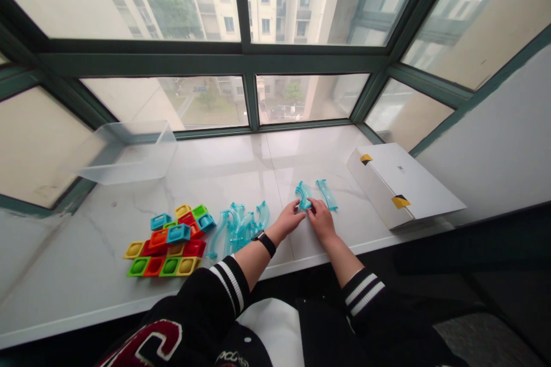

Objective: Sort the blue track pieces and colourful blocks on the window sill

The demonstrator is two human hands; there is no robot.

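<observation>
A curved translucent blue track piece (303, 191) lies on the white ledge, its near end between my two hands. My left hand (289, 219), with a black watch on its wrist, pinches that end from the left. From the right, the fingertips of my right hand (321, 219) close on the same end. Just beyond my right hand rests a second blue track piece (327, 194), apart from the first. A heap of similar blue track pieces (241, 229) lies left of my left wrist. My fingers partly cover the held piece's near end.
Red, green, yellow and blue square blocks (167, 249) are piled at the left. Behind them stands a clear plastic bin (129, 175) by the window. A white box (404, 178) with yellow-and-black tabs sits at the right. The ledge's front edge (275, 270) runs close to my body.
</observation>
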